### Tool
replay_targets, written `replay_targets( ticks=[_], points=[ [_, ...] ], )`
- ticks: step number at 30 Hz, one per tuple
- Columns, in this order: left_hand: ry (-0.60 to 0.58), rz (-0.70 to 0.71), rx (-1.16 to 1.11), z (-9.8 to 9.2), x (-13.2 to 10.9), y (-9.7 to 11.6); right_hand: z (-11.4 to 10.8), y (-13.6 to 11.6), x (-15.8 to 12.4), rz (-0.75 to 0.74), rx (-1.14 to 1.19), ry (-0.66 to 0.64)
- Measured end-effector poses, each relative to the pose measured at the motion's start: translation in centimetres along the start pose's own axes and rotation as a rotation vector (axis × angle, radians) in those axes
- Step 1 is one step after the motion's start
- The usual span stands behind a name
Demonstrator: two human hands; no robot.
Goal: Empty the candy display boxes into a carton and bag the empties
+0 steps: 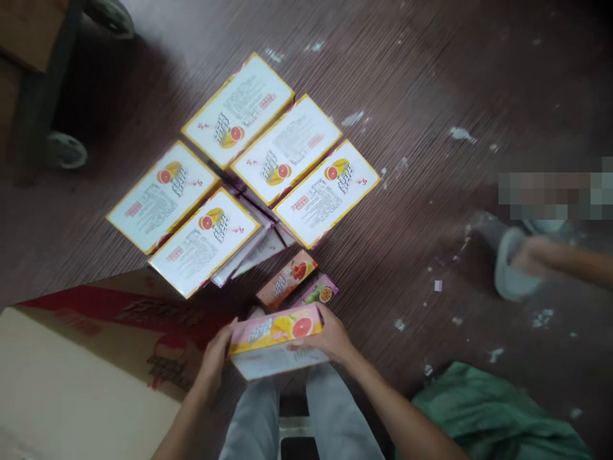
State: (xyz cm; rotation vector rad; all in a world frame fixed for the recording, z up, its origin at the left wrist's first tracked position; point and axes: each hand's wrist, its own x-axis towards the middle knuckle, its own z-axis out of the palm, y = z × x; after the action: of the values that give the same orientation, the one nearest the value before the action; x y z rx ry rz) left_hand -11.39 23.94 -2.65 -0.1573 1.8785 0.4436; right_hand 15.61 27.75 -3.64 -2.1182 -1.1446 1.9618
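A pink and yellow fruit-printed box (pixel 278 338) is held between both hands above my knees. My left hand (pixel 216 358) grips its left end, and my right hand (pixel 330 335) has the right end, fingers over the side. Just beyond it on the floor are an orange-red box (pixel 287 279) and a purple box (pixel 318 292). Farther out, several white boxes with yellow edges, such as one at the right (pixel 327 193) and one at the left (pixel 204 243), top stacks on the floor. Lower layers are partly hidden.
A large red and tan carton (pixel 86 377) stands at the lower left. A wheeled cart (pixel 36 121) is at the upper left. Green cloth (pixel 498 415) lies at the lower right. Another person's foot in a light slipper (pixel 517 265) is at the right, on the dark floor (pixel 421 76).
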Motion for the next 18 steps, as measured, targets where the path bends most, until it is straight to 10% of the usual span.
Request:
replay_targets(
  ticks=[4,8,18],
  points=[
    [-0.106,0.131,-0.063,1.8,-4.8,0.7,-3.3,-0.5,-2.4,0.157,0.255,-0.006],
    [-0.047,0.019,-0.307,0.8,-8.8,5.0,-4.2,-6.4,-3.8,0.022,0.304,-0.057],
    [-0.047,0.355,-0.456,-6.7,-10.7,14.6,2.0,-22.6,-4.3,-0.480,0.056,0.221]
  ],
)
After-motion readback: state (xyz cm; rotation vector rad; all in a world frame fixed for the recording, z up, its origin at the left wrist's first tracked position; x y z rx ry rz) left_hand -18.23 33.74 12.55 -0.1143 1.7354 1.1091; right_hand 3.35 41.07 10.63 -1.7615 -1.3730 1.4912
